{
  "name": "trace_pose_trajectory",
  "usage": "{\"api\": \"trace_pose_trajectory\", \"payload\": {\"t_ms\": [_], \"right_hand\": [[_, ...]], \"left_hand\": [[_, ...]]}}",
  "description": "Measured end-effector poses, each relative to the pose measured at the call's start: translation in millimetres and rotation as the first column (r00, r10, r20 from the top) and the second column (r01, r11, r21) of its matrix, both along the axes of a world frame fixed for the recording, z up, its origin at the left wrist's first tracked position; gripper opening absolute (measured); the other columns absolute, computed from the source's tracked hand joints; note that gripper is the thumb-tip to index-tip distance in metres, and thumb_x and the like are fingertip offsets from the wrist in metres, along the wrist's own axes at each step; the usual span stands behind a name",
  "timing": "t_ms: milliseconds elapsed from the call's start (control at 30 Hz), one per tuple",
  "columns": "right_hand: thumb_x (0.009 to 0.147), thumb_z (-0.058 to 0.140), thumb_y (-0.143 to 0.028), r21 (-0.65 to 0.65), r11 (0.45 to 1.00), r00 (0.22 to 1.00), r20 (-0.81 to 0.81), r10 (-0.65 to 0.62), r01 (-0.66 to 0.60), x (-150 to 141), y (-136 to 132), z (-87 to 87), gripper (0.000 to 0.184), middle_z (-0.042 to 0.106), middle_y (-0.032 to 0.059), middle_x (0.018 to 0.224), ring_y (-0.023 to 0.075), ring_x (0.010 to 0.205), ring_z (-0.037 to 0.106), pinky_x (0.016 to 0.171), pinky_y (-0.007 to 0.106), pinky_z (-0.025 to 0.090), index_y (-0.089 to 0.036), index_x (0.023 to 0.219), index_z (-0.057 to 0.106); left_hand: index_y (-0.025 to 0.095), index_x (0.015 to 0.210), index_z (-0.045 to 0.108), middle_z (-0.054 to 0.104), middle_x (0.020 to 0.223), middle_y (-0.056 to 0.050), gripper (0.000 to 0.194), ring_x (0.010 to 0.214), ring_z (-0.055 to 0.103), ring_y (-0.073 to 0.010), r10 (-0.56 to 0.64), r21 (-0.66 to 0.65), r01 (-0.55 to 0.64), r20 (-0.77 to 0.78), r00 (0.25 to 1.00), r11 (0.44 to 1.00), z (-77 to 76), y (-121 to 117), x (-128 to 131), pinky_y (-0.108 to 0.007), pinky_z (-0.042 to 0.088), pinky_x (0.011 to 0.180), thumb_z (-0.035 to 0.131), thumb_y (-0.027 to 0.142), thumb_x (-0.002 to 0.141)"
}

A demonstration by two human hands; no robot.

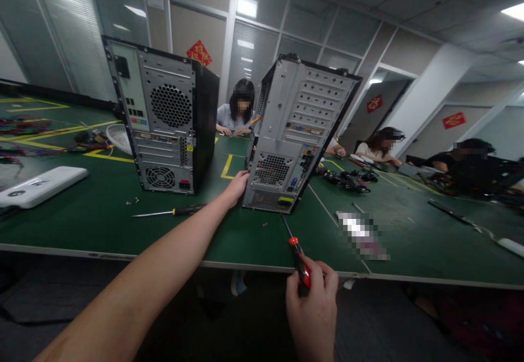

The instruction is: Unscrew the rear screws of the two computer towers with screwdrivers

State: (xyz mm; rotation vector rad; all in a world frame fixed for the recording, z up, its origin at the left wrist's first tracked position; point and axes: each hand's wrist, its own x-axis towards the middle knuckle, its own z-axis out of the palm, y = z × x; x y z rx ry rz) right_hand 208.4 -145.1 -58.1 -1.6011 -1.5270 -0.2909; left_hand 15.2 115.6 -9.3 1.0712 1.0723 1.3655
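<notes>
My right hand (314, 302) is closed around the handle of a red-and-black screwdriver (300, 262). Its thin shaft points up and away, with the tip at the lower rear edge of a computer case (278, 127). This case stands upright but tilted, its back panel with ports and vents facing me. At its lower left edge my left hand (238, 186) grips the side, the fingertips partly hidden. A few small screws (265, 224) lie in front of the case. My left forearm covers part of a second, yellow-and-black screwdriver (186, 210) on the table.
Another computer case (164, 122) stands to the left. Small screws (133, 201) and a white device (45, 186) lie near it. To the right are a pixelated flat object (362, 235) and bundled black cables (347, 179). Several people sit across the green table (409, 242).
</notes>
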Motion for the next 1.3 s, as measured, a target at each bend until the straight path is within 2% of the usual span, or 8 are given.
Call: {"api": "trace_pose_trajectory", "payload": {"t_ms": [233,500,700,967,1167,1300], "right_hand": [[0.099,0.052,-0.036,-0.002,1.0,0.999,-0.038,0.013,-0.013,-1.2,-0.6,2.2,0.029,0.054,0.0109,0.11,0.0233,0.089,0.065,0.067,0.033,0.054,-0.02,0.12,0.063],[0.101,0.049,-0.042,-0.003,0.999,0.997,-0.066,0.036,-0.036,-1.4,-1.1,6.5,0.032,0.056,0.0086,0.101,0.023,0.085,0.064,0.071,0.035,0.053,-0.018,0.118,0.061],[0.103,0.046,-0.047,-0.036,0.998,0.995,-0.088,0.042,-0.045,-1.7,-0.9,7.9,0.036,0.059,0.0079,0.095,0.0228,0.081,0.065,0.068,0.034,0.051,-0.018,0.118,0.061],[0.104,0.047,-0.049,-0.078,0.996,0.992,-0.118,0.036,-0.045,0.7,-1.3,4.7,0.037,0.064,0.0101,0.1,0.0234,0.085,0.068,0.067,0.032,0.052,-0.018,0.119,0.061],[0.104,0.048,-0.048,-0.001,0.999,0.999,-0.04,0.034,-0.034,1.4,0.7,4.0,0.037,0.059,0.0127,0.109,0.0241,0.093,0.066,0.073,0.034,0.053,-0.017,0.113,0.066],[0.105,0.048,-0.043,0.025,0.998,0.998,-0.019,0.059,-0.059,1.1,0.1,2.3,0.033,0.057,0.0126,0.115,0.0226,0.093,0.066,0.071,0.032,0.053,-0.019,0.115,0.068]], "left_hand": [[0.022,0.122,0.063,0.074,0.119,-0.009,0.036,0.118,0.065,-0.0277,-0.017,-0.009,0.017,-0.004,1.0,1.0,3.4,-3.4,-0.4,-0.039,0.05,0.098,0.057,0.037,0.089],[0.021,0.124,0.062,0.074,0.117,-0.009,0.041,0.116,0.066,-0.0273,-0.014,0.016,0.014,-0.012,1.0,1.0,-5.0,4.6,-1.9,-0.039,0.05,0.096,0.059,0.04,0.088],[0.021,0.116,0.065,0.075,0.115,-0.008,0.034,0.118,0.065,-0.0265,0.015,0.038,-0.015,0.005,1.0,0.999,-3.8,3.9,0.5,-0.036,0.05,0.097,0.06,0.036,0.086],[0.022,0.118,0.065,0.073,0.122,-0.009,0.036,0.121,0.064,-0.0274,0.014,0.01,-0.014,-0.017,1.0,1.0,-1.4,1.8,-0.7,-0.037,0.05,0.098,0.06,0.038,0.087],[0.021,0.119,0.064,0.075,0.117,-0.009,0.036,0.115,0.066,-0.0277,0.001,0.005,-0.001,0.002,1.0,1.0,1.0,-1.2,-0.2,-0.038,0.051,0.096,0.059,0.037,0.088],[0.021,0.118,0.065,0.074,0.119,-0.009,0.035,0.115,0.066,-0.0277,0.011,0.009,-0.011,-0.006,1.0,1.0,0.6,-0.4,-0.3,-0.037,0.051,0.096,0.06,0.037,0.087]]}}
